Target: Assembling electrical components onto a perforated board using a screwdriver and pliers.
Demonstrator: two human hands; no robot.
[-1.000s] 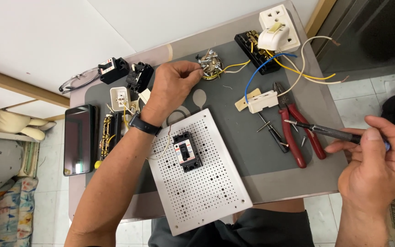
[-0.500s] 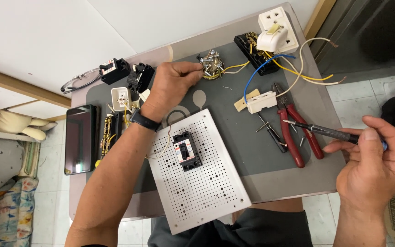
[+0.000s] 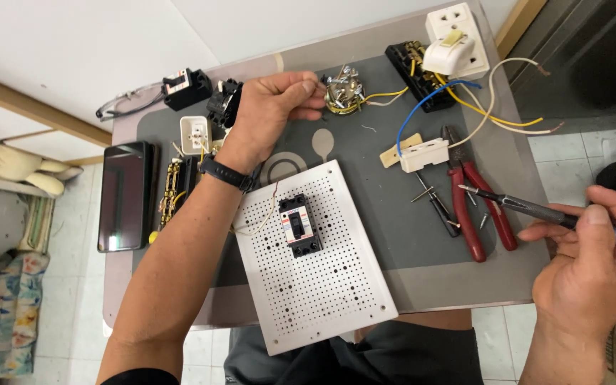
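A person's left hand [image 3: 269,114] pinches its fingertips together beside a small brass fitting bristling with screws [image 3: 344,94], above the white perforated panel [image 3: 315,260] bearing a black circuit breaker [image 3: 299,226]. Right of the panel, past red-handled pliers [image 3: 475,203], the right hand [image 3: 593,267] grips a screwdriver [image 3: 529,209]. Since half a second ago, the screwdriver has drifted slightly rightward; the left hand remains put.

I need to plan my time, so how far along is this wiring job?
Done: a black breaker sits on the perforated white panel. In hand: the left hand reaches the small screws; the right hand holds a screwdriver. Left: the white socket and yellow wires lie loose.
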